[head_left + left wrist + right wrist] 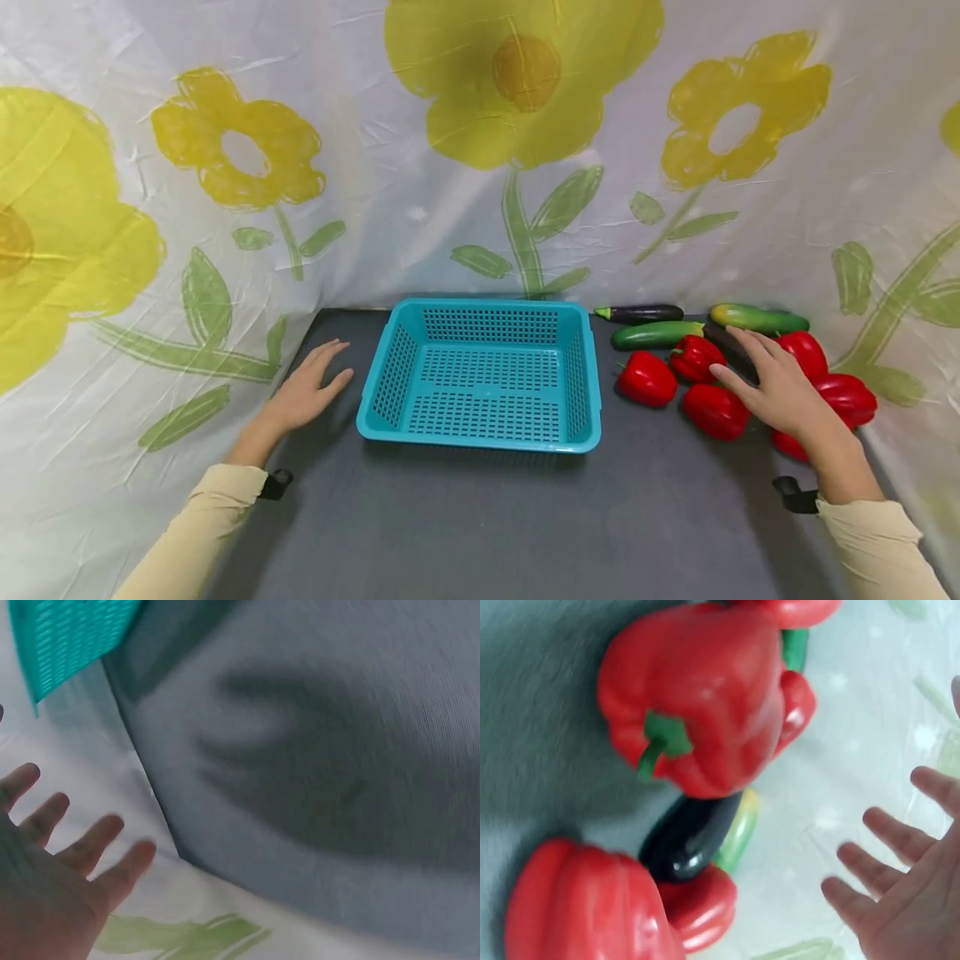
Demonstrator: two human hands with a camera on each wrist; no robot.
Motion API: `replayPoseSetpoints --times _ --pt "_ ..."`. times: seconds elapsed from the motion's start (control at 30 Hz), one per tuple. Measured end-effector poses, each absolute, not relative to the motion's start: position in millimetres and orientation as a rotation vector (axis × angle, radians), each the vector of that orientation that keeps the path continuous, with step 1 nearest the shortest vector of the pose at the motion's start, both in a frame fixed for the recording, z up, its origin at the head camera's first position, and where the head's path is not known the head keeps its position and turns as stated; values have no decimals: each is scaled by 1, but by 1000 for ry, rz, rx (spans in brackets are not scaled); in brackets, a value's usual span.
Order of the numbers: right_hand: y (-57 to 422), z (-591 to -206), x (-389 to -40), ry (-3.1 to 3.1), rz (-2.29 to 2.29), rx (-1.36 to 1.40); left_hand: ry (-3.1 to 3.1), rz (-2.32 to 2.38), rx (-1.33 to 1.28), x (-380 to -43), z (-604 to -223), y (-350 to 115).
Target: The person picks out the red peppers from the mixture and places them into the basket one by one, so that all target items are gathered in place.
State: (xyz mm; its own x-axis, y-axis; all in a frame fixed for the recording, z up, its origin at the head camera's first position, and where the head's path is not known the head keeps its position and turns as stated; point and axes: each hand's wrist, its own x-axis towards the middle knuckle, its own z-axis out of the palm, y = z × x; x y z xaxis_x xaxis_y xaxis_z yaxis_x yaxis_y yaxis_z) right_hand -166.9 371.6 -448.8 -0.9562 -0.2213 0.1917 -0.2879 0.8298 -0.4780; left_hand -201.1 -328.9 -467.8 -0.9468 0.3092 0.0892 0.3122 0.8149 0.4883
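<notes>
Left hand: your left hand (303, 396) is raised near the worktop's left edge, fingers straight and parted, with hold of nothing; it stands apart from the basket's left side.
Right hand: your right hand (783, 392) is open wide above the vegetables at the right, thumb and fingers spread, likewise with hold of nothing; your right-wrist view shows a gap between fingertips and peppers.
Basket: the blue-green rectangular plastic basket (487, 390) sits upright at the back middle of the worktop, its perforated floor and walls facing you, between your hands.
Peppers: glossy red bell peppers (647, 379) with green stems are grouped to the basket's right, around and partly under your right hand in the head view.
Eggplants: one slim, dark purple eggplant (647, 314) lies along the back edge, its green end towards the basket; a second dark one (729, 343) is partly hidden by your right hand.
Long green vegetables: a smooth green one with a yellowish end (651, 336) lies just in front of the first eggplant; a yellow-and-green one (761, 319) lies farther right, at the back.
Worktop: dark grey worktop (480, 525), bordered by a white cloth printed with yellow flowers (390, 183).
Sleeves: you wear beige sleeves (191, 529).
</notes>
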Motion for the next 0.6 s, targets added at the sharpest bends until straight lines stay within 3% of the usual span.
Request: replayPoseSetpoints --times 0.6 --pt "350 -470 -162 -2672 1415 304 -2550 -1859 -322 -197 -480 -314"
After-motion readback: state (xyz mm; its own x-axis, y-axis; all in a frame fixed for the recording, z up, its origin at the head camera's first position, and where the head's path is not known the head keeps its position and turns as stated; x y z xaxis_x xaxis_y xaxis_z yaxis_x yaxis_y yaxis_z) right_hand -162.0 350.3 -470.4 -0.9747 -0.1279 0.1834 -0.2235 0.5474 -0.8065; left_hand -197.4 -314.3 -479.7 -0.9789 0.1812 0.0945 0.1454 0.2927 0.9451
